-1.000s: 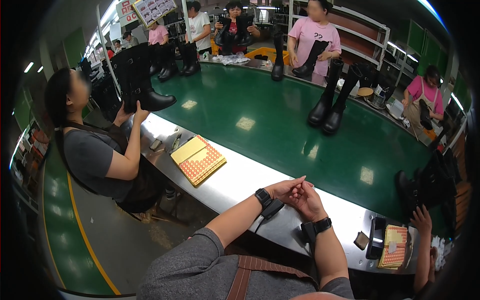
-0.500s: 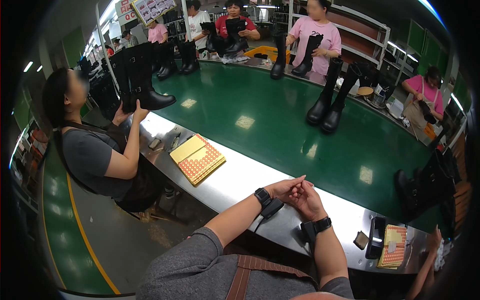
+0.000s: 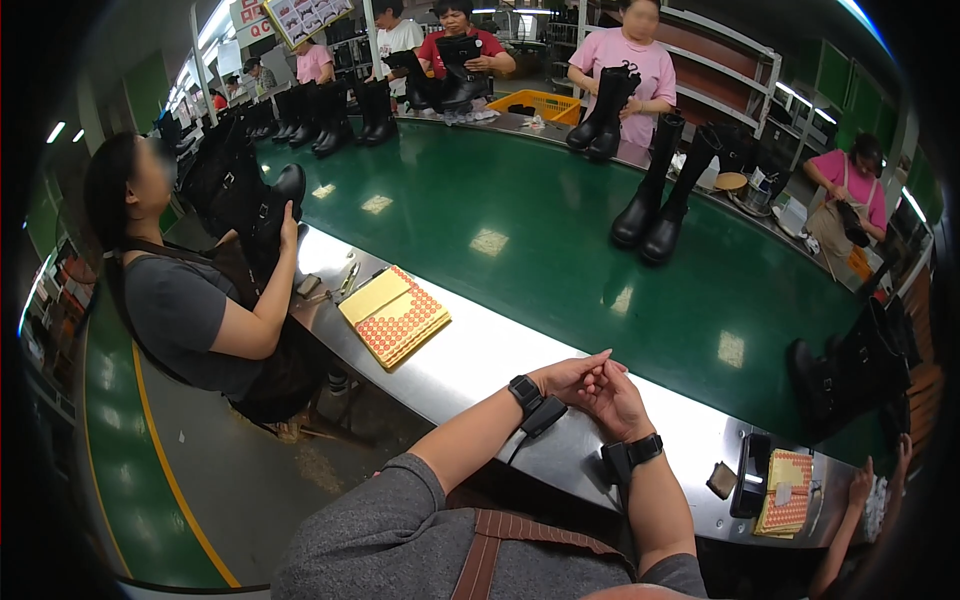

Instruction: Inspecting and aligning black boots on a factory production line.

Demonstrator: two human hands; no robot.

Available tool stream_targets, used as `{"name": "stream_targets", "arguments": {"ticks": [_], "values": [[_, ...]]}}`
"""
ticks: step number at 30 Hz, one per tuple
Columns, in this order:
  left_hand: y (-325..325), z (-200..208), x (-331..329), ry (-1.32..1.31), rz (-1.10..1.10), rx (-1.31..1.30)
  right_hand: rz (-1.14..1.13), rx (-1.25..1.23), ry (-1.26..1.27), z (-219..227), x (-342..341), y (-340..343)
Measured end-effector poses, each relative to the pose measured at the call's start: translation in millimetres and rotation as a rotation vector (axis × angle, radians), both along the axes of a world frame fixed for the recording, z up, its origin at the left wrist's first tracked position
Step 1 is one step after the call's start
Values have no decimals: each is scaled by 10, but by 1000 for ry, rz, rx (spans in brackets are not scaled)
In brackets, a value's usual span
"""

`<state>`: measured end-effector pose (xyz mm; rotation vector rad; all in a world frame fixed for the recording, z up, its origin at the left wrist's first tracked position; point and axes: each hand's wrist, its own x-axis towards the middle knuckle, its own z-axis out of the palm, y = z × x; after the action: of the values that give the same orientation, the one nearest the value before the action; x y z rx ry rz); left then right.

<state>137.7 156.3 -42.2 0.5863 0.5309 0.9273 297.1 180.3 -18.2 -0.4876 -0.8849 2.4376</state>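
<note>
My left hand [image 3: 568,377] and my right hand [image 3: 619,408] meet at the near edge of the green conveyor belt [image 3: 480,290]. Their fingers are drawn together and touch at the tips, and no object shows in them. Both wrists wear black straps with small dark units. Beneath them lies the metal ledge [image 3: 480,370]. A pair of tall black boots [image 3: 660,205] stands upright across the belt from my hands. To the left of my hands, a stack of yellow cards with orange dots [image 3: 395,318] rests on the ledge.
At left, a co-worker holds buckled black boots [image 3: 245,195]. More boots [image 3: 850,370] stand on the belt at right. A dark tray [image 3: 750,475], a brown pad [image 3: 721,480] and a second patterned stack [image 3: 786,490] lie right. Another person's hands [image 3: 862,485] show at the right edge.
My hands have stayed still. The left co-worker has drawn the boots closer and tilted their toes up. Across the belt, the person in pink has brought two boots together. Hands at the right edge moved.
</note>
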Motion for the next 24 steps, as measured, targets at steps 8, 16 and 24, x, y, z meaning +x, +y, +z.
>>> {"name": "stream_targets", "arguments": {"ticks": [8, 16, 24], "values": [[-83, 178, 13, 15, 12, -20, -9, 2, 3, 16, -2, -8], [-73, 144, 30, -5, 15, -24, -4, 6, -5, 3, -1, -4], [-2, -9, 0, -58, -14, 7, -2, 3, -3, -12, -4, 7]]}}
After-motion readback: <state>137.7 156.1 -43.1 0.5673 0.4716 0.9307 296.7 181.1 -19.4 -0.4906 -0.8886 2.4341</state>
